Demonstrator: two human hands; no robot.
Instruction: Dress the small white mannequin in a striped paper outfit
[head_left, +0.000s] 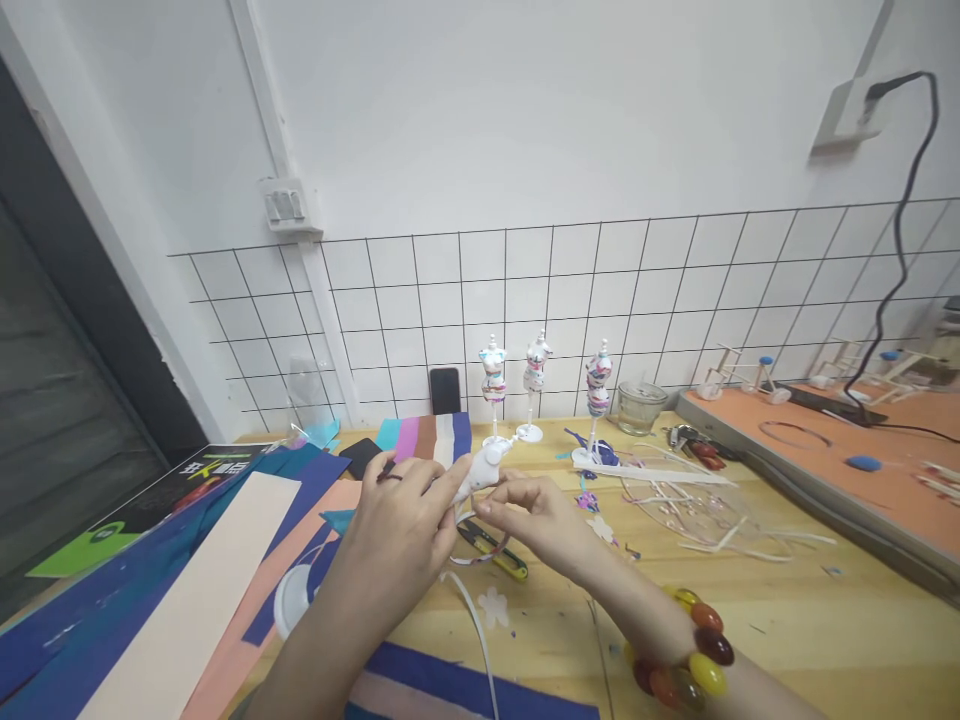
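Note:
My left hand [397,530] is closed around a small white mannequin torso [484,467], held tilted above the wooden table [750,620]. My right hand [536,515], with a beaded bracelet at the wrist, pinches at the torso's lower end with fingertips together. A thin white strip [472,600] hangs from under my hands toward the table's front. Small yellow-handled snips [495,550] lie on the table just below my hands. Three decorated mini mannequins on stands [534,385] stand behind.
Blue, peach and striped paper sheets [187,590] cover the left of the table. A glass jar [640,405], white strips [705,500], keys and a phone [445,390] lie toward the wire grid wall. An orange board [862,450] with small models sits at right.

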